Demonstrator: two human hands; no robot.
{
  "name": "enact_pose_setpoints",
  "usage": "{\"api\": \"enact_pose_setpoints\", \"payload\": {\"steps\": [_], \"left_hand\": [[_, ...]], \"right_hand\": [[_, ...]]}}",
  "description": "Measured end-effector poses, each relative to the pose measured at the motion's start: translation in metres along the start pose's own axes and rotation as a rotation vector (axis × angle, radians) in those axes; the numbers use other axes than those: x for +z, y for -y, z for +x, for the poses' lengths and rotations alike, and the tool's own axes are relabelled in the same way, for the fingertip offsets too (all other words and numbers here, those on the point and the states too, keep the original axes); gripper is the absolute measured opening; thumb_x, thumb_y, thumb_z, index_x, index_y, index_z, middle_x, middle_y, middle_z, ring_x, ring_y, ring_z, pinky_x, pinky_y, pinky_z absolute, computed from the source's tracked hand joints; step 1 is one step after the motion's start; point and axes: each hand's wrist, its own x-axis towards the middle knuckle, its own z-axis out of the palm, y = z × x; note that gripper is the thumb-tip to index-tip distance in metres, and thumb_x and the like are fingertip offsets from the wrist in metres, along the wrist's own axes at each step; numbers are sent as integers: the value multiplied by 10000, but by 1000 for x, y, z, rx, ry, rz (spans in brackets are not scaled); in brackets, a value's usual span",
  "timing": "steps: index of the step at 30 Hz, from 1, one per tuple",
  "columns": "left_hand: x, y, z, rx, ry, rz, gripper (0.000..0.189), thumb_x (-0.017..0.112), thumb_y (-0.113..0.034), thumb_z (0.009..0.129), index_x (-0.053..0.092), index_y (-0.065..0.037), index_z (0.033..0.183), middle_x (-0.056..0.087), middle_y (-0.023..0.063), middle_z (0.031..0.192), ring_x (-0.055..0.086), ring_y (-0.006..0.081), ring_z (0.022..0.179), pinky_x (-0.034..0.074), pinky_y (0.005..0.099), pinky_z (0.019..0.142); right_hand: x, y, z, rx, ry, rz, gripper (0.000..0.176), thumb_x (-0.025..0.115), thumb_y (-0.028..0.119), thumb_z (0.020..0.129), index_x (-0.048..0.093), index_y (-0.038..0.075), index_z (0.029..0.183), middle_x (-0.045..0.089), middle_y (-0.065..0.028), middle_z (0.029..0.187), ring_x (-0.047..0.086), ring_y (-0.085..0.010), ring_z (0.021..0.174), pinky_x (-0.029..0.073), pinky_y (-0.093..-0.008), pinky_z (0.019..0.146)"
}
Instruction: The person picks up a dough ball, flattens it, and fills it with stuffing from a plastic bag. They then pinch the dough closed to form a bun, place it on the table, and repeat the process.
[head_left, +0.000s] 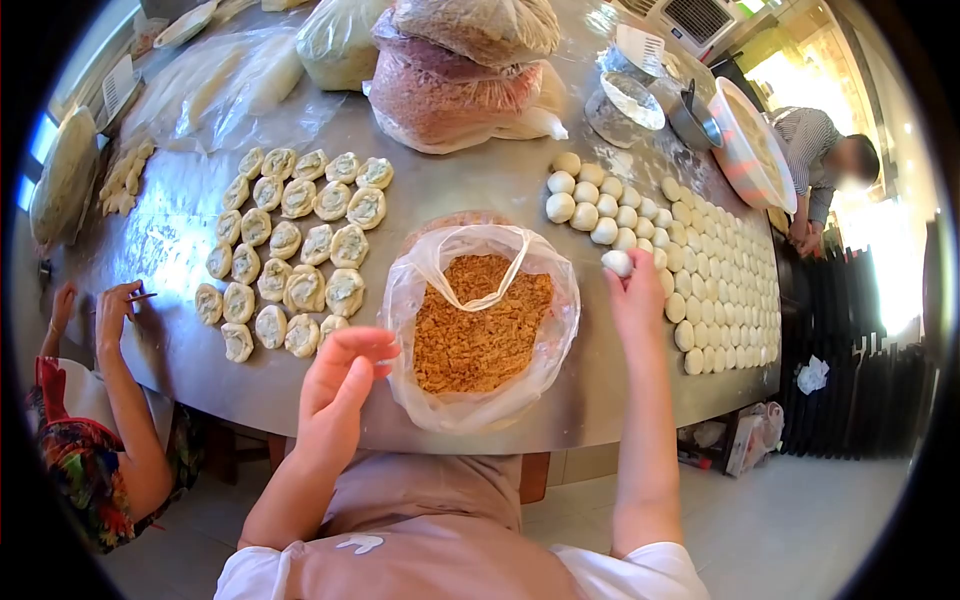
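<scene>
A bowl lined with a clear plastic bag [398, 365] stands at the table's front middle, full of brown crumbly filling [480, 340]. My left hand [342, 385] hovers at the bowl's left edge, its fingers curved and apart, with nothing in them. At the near corner of the small dough balls [586, 216], my right hand [637, 290] has its fingertips closed on a white dough ball [616, 263]. Right beside that group lie many rows of flatter dough rounds [715, 290]. To the left of the bowl, filled dough buns [284, 240] with pleated tops sit in loose rows.
Bags of reddish-brown filling [455, 95] stand at the back. Flour sits in a tub [625, 105] beside a metal pot [694, 118] and a large basin [750, 140]. A co-worker's hands [115, 310] rest at the left edge; another person [820, 165] bends at the right.
</scene>
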Motion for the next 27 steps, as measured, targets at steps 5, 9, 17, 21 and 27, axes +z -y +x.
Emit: {"api": "enact_pose_setpoints", "payload": {"steps": [5,9,17,21,27], "left_hand": [[-17,-6,-17,-36,-99,16,277,499,-211,995,552,-23,1191,602,62,1176,565,151,1093,418,308,941],[-25,-14,-24,-20,-127,21,288,509,-214,994,548,-19,1204,591,65,1205,561,159,1105,425,310,940],[-32,-9,-31,-52,-85,1,272,517,-194,987,552,-21,1195,583,65,1210,560,161,1104,426,309,936],[-34,-12,-37,-62,-88,12,256,525,-168,977,556,-23,1186,583,63,1196,564,159,1093,427,307,932],[-97,6,-45,283,-596,550,337,557,-168,961,524,4,1250,556,102,1235,532,206,1149,413,333,949]], "right_hand": [[23,-13,17,-165,-84,-104,387,705,76,807,557,43,1163,587,-183,1063,601,-373,974,507,-435,819],[27,-11,22,-184,-132,-127,334,717,98,798,591,40,1102,578,-190,1074,598,-376,979,508,-437,821],[28,-8,25,-36,-41,-177,388,722,138,802,555,32,1136,582,-210,1128,595,-394,972,497,-462,834],[27,-10,28,-2,38,-216,429,723,135,807,537,31,1179,586,-205,1140,627,-373,928,511,-434,815],[-4,18,-27,4,-244,270,354,728,127,828,590,35,1142,650,-152,1003,667,-217,735,536,-307,662]]}}
